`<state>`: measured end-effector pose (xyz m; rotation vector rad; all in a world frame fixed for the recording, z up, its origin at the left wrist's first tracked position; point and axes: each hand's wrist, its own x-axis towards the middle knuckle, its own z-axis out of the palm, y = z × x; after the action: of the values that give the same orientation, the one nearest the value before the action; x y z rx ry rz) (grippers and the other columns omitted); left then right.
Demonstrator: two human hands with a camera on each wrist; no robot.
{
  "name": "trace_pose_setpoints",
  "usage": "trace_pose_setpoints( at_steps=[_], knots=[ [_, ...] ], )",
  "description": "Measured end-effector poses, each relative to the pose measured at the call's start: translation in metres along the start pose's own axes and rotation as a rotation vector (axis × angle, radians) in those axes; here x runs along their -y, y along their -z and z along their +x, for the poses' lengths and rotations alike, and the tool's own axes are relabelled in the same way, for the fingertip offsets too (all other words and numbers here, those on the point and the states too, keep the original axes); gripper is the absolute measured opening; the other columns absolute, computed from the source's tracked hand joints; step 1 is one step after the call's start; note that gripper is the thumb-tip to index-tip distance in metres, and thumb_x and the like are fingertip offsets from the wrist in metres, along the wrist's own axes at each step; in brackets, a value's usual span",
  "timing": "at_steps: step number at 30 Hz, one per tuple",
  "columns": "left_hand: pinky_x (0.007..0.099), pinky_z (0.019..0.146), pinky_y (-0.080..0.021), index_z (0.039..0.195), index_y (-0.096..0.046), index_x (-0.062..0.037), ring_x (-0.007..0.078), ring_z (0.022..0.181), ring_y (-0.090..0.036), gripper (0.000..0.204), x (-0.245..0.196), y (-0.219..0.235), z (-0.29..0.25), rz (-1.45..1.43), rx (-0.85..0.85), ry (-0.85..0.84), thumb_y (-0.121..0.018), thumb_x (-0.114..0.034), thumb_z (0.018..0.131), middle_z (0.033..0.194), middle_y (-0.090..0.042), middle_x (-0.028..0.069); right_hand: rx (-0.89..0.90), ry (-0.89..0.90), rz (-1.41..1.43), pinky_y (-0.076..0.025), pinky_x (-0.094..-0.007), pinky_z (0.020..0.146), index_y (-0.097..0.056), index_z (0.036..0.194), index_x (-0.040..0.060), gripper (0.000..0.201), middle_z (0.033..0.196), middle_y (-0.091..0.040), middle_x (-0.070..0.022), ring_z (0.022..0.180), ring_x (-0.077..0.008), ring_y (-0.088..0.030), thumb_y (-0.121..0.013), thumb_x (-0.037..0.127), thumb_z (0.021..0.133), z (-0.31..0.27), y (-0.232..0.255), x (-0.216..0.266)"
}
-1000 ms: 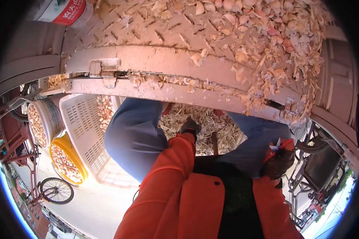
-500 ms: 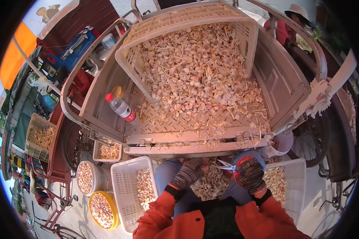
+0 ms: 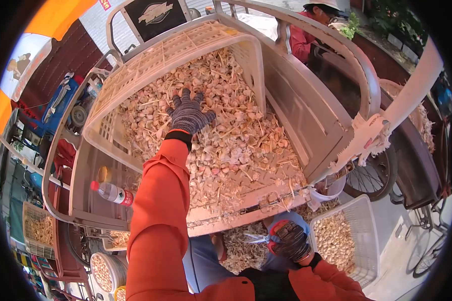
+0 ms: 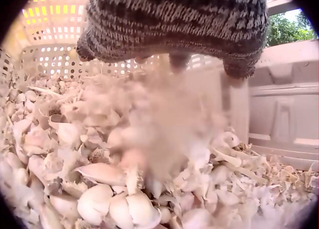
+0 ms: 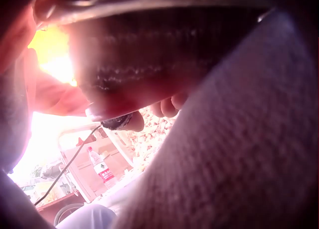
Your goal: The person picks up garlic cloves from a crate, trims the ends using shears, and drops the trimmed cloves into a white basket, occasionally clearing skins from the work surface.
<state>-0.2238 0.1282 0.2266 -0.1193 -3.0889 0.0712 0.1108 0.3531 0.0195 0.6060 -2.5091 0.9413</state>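
In the head view my left hand (image 3: 188,114), in a grey knitted glove with bare fingertips, reaches over the garlic heap (image 3: 226,145) with its fingers spread. The left wrist view has the gloved hand (image 4: 174,29) over the garlic (image 4: 99,199), fingers pointing down, with something blurred beneath them. Low in the head view, my gloved right hand (image 3: 291,242) grips red-handled scissors (image 3: 256,238) above the lap, blades pointing left. The right wrist view shows the dark glove (image 5: 139,54) very close, its grip partly hidden.
A tipped crate (image 3: 160,55) surrounds the heap on the metal cart bed (image 3: 306,120). A red-capped bottle (image 3: 113,193) lies on the left. Another crate of garlic (image 3: 364,236) stands at lower right, a white bucket (image 3: 118,271) at lower left. A person in a hat (image 3: 304,32) is beyond the cart.
My left hand has moved from between the knees up and forward onto the garlic heap. The head view has tilted up and shifted. My right hand still holds the scissors near the lap.
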Motion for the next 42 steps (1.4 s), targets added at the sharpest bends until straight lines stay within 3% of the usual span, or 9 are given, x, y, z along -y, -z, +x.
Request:
trace_pose_setpoints(
  at_steps=[5, 18, 22, 24, 28, 30, 32, 36, 42],
  knots=[
    [0.0550, 0.107, -0.024, 0.139, -0.036, -0.0236, 0.0397, 0.138, -0.008, 0.072, 0.015, -0.053, 0.036, -0.032, 0.089, 0.021, -0.062, -0.051, 0.078, 0.151, -0.011, 0.0099, 0.054, -0.073, 0.089, -0.049, -0.0413, 0.081, -0.066, 0.097, 0.0110, 0.035, 0.096, -0.064, -0.0091, 0.091, -0.0295, -0.061, -0.073, 0.025, 0.066, 0.005, 0.013, -0.009],
    [0.0581, 0.105, -0.020, 0.137, -0.039, -0.0193, 0.0356, 0.138, -0.015, 0.064, 0.031, -0.094, -0.043, -0.019, 0.061, -0.013, -0.060, -0.042, 0.081, 0.149, -0.021, 0.0102, -0.035, 0.007, 0.154, -0.050, -0.0386, 0.075, -0.063, 0.092, 0.0106, 0.031, 0.087, -0.062, -0.0081, 0.083, -0.0292, -0.060, -0.073, 0.020, 0.064, 0.010, 0.024, 0.002],
    [0.0534, 0.109, -0.013, 0.136, -0.041, -0.0190, 0.0365, 0.137, -0.016, 0.064, 0.037, -0.100, -0.063, 0.136, 0.207, -0.032, -0.062, -0.041, 0.079, 0.148, -0.022, 0.0132, -0.116, 0.034, 0.151, -0.050, -0.0393, 0.074, -0.063, 0.091, 0.0098, 0.031, 0.086, -0.062, -0.0085, 0.082, -0.0296, -0.060, -0.073, 0.019, 0.063, 0.004, 0.019, -0.001],
    [0.0515, 0.109, -0.014, 0.136, -0.042, -0.0182, 0.0372, 0.137, -0.016, 0.067, 0.056, -0.119, -0.050, -0.099, 0.074, 0.009, -0.065, -0.039, 0.076, 0.147, -0.022, 0.0186, -0.124, 0.028, 0.202, -0.050, -0.0398, 0.073, -0.063, 0.090, 0.0095, 0.031, 0.086, -0.062, -0.0088, 0.081, -0.0299, -0.061, -0.073, 0.019, 0.063, 0.008, 0.025, -0.002],
    [0.0418, 0.105, -0.029, 0.125, -0.054, -0.0126, 0.0364, 0.129, -0.033, 0.054, -0.035, -0.023, -0.055, 0.084, -0.287, -0.239, -0.067, -0.029, 0.075, 0.139, -0.038, 0.0154, -0.106, 0.002, 0.240, -0.050, -0.0394, 0.072, -0.063, 0.091, 0.0094, 0.033, 0.087, -0.062, -0.0085, 0.081, -0.0297, -0.061, -0.075, 0.017, 0.061, 0.007, 0.029, -0.005],
    [0.0424, 0.106, -0.030, 0.124, -0.054, -0.0110, 0.0346, 0.126, -0.037, 0.051, -0.086, -0.045, -0.026, -0.010, -0.175, -0.448, -0.065, -0.025, 0.076, 0.134, -0.044, 0.0153, -0.141, -0.012, 0.263, -0.050, -0.0391, 0.072, -0.063, 0.091, 0.0094, 0.033, 0.087, -0.062, -0.0083, 0.081, -0.0293, -0.061, -0.076, 0.016, 0.061, 0.007, 0.023, -0.012],
    [0.0412, 0.105, -0.031, 0.123, -0.054, -0.0095, 0.0332, 0.125, -0.040, 0.050, -0.111, -0.061, -0.009, 0.055, -0.099, -0.423, -0.065, -0.023, 0.076, 0.133, -0.046, 0.0156, -0.193, 0.024, 0.211, -0.051, -0.0373, 0.071, -0.063, 0.091, 0.0090, 0.035, 0.087, -0.062, -0.0078, 0.080, -0.0279, -0.061, -0.076, 0.015, 0.060, 0.000, 0.015, -0.016],
    [0.0371, 0.105, -0.033, 0.121, -0.054, -0.0058, 0.0306, 0.122, -0.043, 0.048, -0.114, -0.094, 0.006, 0.064, -0.049, -0.353, -0.064, -0.019, 0.076, 0.130, -0.049, 0.0154, -0.157, 0.004, 0.281, -0.051, -0.0360, 0.069, -0.063, 0.091, 0.0082, 0.035, 0.086, -0.063, -0.0079, 0.079, -0.0270, -0.061, -0.077, 0.014, 0.059, 0.007, 0.032, -0.015],
    [0.0384, 0.083, -0.048, 0.114, -0.057, -0.0022, 0.0329, 0.093, -0.058, 0.041, -0.105, -0.075, 0.012, 0.004, 0.103, -0.394, -0.063, -0.011, 0.074, 0.102, -0.061, 0.0149, -0.216, -0.054, 0.364, -0.051, -0.0349, 0.067, -0.063, 0.089, 0.0084, 0.035, 0.085, -0.062, -0.0071, 0.077, -0.0262, -0.061, -0.078, 0.013, 0.058, 0.009, 0.029, -0.016]
  ],
)
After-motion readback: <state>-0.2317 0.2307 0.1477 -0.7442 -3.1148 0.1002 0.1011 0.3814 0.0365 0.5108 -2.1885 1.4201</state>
